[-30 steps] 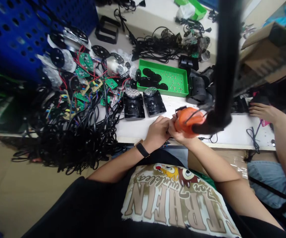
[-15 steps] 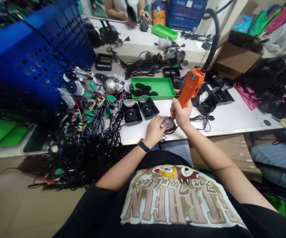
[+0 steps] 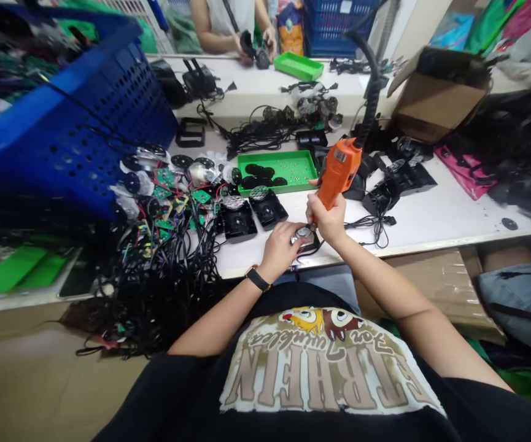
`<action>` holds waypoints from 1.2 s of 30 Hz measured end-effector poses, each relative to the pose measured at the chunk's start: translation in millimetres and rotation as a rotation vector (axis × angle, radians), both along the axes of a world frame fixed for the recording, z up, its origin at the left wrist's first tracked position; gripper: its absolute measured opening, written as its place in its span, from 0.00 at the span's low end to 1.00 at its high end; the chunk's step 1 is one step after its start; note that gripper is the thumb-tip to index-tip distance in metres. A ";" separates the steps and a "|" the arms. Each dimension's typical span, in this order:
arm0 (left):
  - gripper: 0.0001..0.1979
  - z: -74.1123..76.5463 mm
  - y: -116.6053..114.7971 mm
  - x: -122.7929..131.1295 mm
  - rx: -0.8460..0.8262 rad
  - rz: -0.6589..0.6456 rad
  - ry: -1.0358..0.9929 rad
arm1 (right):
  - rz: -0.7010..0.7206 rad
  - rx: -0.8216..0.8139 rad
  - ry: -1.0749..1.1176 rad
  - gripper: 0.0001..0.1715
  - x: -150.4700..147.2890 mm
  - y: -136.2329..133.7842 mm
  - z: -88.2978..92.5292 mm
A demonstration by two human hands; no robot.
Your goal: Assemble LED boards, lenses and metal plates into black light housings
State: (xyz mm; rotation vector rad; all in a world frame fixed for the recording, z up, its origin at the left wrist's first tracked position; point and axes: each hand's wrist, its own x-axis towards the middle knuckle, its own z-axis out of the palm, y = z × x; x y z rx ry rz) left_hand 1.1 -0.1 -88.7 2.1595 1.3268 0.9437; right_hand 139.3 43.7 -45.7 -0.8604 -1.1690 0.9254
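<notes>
My right hand [image 3: 328, 216] is wrapped round an orange electric screwdriver [image 3: 340, 166], held tip down with a black coiled cord rising from its top. The tip meets a small black assembly with a round silver part [image 3: 302, 234] near the bench's front edge. My left hand [image 3: 282, 245] pinches that assembly from the left side, its fingers covering part of it. Just behind lies a green tray [image 3: 277, 188] with black discs and tiny screws. Two black housings [image 3: 238, 222] with round grilles stand left of my hands.
A big blue basket [image 3: 122, 92] and a heap of black cables and circuit boards [image 3: 177, 245] take up the left. Cables [image 3: 375, 224], black housings [image 3: 401, 178] and a cardboard box [image 3: 435, 101] lie to the right. Across the bench, another person's hands [image 3: 258, 49] hold a dark part.
The whole view has shifted slightly. Both hands keep their grips, with the screwdriver still at the silver part. The other person's hands have moved a little.
</notes>
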 end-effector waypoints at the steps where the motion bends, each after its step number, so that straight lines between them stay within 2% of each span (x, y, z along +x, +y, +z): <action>1: 0.12 0.0 0.2 -0.3 0.008 -0.007 0.002 | -0.012 0.006 0.033 0.33 1.7 1.3 3.6; 5: 0.16 -4.0 0.4 -2.9 0.013 -0.033 -0.018 | -0.066 0.078 0.071 0.33 6.5 5.3 9.4; 10: 0.20 -6.0 -0.8 -7.0 -0.027 -0.026 -0.032 | -0.033 0.056 0.042 0.34 6.8 7.6 1.7; 14: 0.21 2.0 -2.8 -3.6 0.017 0.004 0.064 | -0.038 0.034 0.051 0.33 6.0 8.9 -4.4; 17: 0.16 6.7 -2.2 1.4 0.042 0.048 0.140 | -0.011 0.024 0.027 0.32 6.0 8.7 -5.6; 23: 0.14 5.5 1.2 3.0 0.016 0.034 0.046 | -0.039 0.007 -0.107 0.32 5.5 9.3 -5.8; 27: 0.15 18.8 -0.4 1.0 0.074 0.046 0.066 | -0.013 0.010 -0.160 0.27 2.7 9.6 -5.3; 30: 0.16 27.3 -3.3 -4.0 0.003 0.088 -0.125 | 0.011 0.024 -0.188 0.23 1.7 10.3 -4.9; 33: 0.18 23.1 -10.5 -11.6 -0.301 0.101 -0.522 | 0.030 0.026 -0.233 0.24 3.3 12.8 -2.1; 36: 0.19 12.8 -22.3 -16.8 -0.600 0.110 -0.855 | 0.068 0.080 -0.289 0.30 6.6 14.1 4.1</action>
